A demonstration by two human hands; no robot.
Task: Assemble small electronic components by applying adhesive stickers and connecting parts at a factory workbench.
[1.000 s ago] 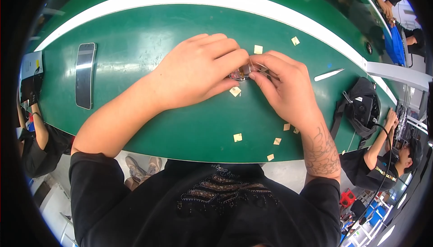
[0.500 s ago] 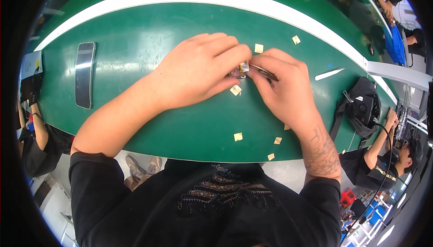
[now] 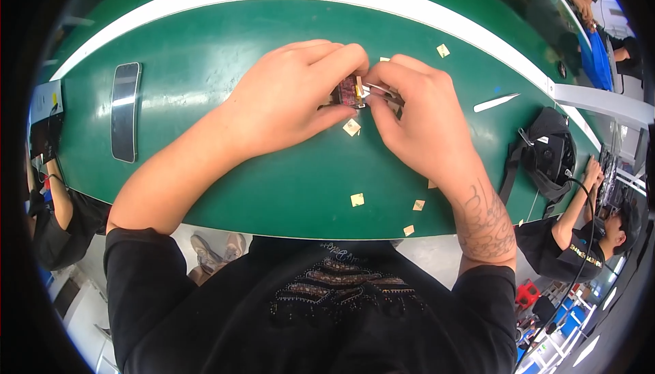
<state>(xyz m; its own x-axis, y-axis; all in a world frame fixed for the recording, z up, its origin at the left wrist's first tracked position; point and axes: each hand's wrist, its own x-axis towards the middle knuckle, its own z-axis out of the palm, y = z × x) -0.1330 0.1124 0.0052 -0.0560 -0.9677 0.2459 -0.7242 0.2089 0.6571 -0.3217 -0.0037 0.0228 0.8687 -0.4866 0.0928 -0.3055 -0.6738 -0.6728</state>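
Above the green table (image 3: 273, 200), my left hand (image 3: 290, 94) grips a small reddish circuit board (image 3: 348, 91) between its thumb and fingers. A pale and silvery part shows at the board's right edge. My right hand (image 3: 430, 118) is closed on metal tweezers (image 3: 390, 94), whose tips point left and meet that edge; whether they pinch anything is too small to tell. Just below the board lies a cream paper square (image 3: 351, 127). Another cream square (image 3: 357, 200) is nearer to me. My curled fingers hide part of the board.
A phone-like slab (image 3: 125, 112) lies at the left. To the right are a white pointed tool (image 3: 497, 102) and a black bag (image 3: 548, 152) with a cable. More paper squares (image 3: 418, 205) are scattered about. Other people work at both sides, one with a dark sleeve (image 3: 556, 254).
Both hands have shifted slightly left and away from me. More of the board's red face now shows, and the tweezers reach in at its right edge.
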